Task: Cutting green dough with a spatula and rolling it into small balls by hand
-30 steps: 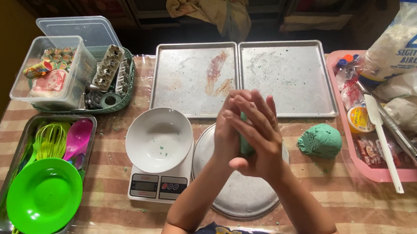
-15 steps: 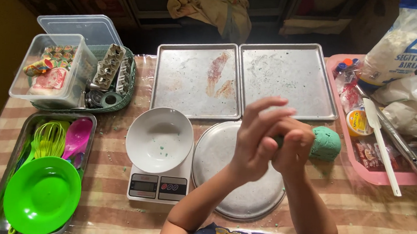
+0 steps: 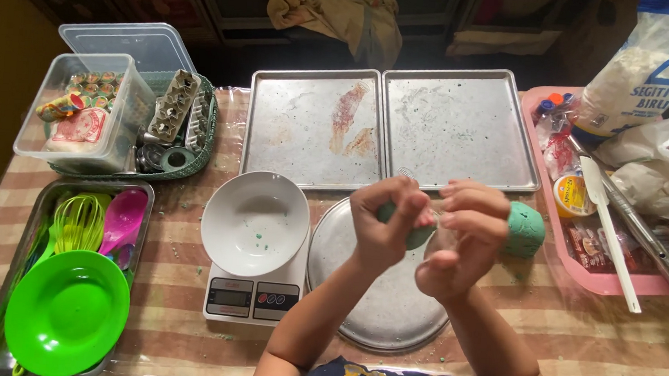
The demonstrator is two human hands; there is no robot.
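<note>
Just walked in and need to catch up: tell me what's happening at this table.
A person holds a small piece of green dough between the left hand and right hand, raised over a round metal plate. A larger ball of green dough sits on the striped tablecloth to the right. Left of the plate, a white bowl rests on a white kitchen scale. Two bare metal baking trays lie behind.

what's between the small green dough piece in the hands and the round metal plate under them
Nothing visible. The small green dough piece, pinched between left hand and right hand, is above the bare round metal plate.
</note>
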